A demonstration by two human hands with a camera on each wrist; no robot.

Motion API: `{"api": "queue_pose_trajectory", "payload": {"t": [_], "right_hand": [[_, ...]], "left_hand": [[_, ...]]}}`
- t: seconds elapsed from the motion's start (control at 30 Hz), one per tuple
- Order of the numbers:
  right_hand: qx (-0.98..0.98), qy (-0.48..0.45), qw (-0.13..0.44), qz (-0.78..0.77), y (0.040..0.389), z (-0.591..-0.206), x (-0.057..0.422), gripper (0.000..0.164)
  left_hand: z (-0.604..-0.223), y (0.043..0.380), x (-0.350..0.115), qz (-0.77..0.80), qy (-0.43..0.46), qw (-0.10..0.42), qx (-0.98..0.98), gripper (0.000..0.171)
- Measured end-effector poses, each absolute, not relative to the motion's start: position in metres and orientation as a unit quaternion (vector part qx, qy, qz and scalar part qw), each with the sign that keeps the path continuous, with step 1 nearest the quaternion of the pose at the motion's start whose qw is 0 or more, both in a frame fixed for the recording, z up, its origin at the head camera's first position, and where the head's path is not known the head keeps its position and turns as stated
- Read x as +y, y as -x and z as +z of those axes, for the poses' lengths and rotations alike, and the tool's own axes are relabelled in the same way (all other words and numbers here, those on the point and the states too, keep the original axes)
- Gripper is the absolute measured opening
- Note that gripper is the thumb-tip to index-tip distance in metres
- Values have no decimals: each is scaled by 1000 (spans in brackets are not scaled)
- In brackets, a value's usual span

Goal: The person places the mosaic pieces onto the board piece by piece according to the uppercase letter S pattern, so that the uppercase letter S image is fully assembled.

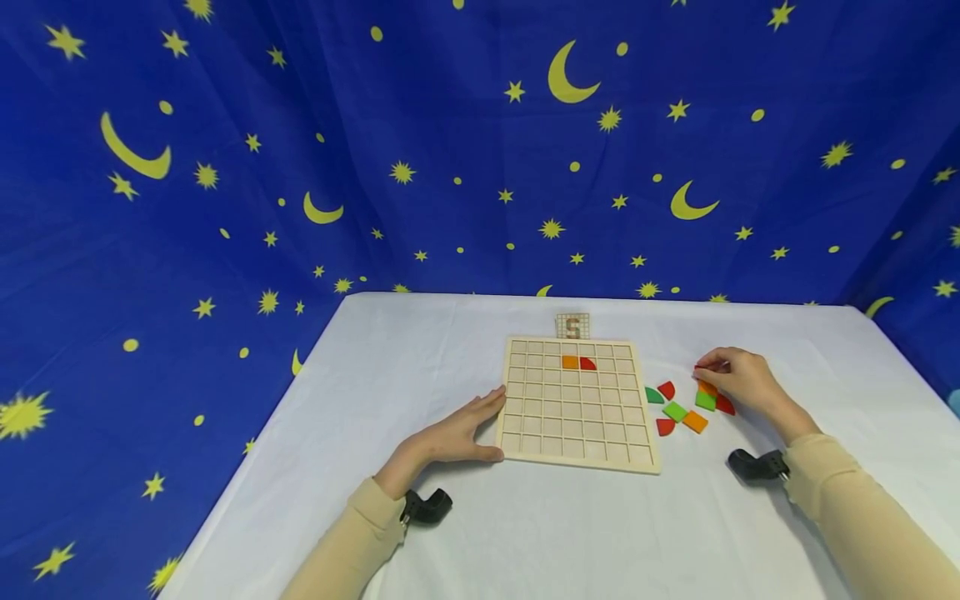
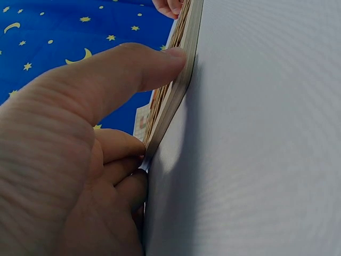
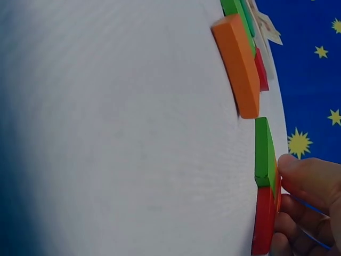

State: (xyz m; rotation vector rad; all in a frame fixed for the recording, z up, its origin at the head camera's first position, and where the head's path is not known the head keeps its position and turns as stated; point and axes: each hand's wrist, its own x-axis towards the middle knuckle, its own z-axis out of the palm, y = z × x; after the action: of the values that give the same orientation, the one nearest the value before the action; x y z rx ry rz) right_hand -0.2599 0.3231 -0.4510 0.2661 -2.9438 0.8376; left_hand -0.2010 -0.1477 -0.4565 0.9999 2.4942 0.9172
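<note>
Your outstretched left grip (image 1: pixel 453 432) touches the board (image 1: pixel 581 408); your right grip (image 1: pixel 741 379) pinches a red piece (image 1: pixel 697 367) by tiles (image 1: pixel 705 401) toward the tabletop's (image 1: pixel 885 375) right edge.

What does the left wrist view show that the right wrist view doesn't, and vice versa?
Left wrist only: the left hand, thumb at the edge of the pale wooden board.
Right wrist only: a loose orange square tile and a bright green tile.
Both: the right hand, white tablecloth, blue cloth with yellow stars, small printed card.
</note>
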Motion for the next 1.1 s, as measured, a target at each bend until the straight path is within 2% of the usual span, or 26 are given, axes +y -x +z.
{"api": "queue_pose_trajectory", "payload": {"t": [0.3, 0.8, 0.9, 1.1], "right_hand": [[-958, -102, 29, 266, 263, -451, 318, 18], [-952, -123, 19, 281, 265, -450, 314, 24], [-949, -115, 26, 291, 265, -440, 312, 26], [-940, -114, 82, 310, 267, -407, 300, 26]], "left_hand": [[-455, 201, -147, 307, -346, 156, 873, 91], [-458, 203, -148, 300, -350, 152, 874, 91], [-460, 204, -148, 298, -349, 152, 875, 91], [-460, 204, -148, 303, -347, 155, 874, 91]]}}
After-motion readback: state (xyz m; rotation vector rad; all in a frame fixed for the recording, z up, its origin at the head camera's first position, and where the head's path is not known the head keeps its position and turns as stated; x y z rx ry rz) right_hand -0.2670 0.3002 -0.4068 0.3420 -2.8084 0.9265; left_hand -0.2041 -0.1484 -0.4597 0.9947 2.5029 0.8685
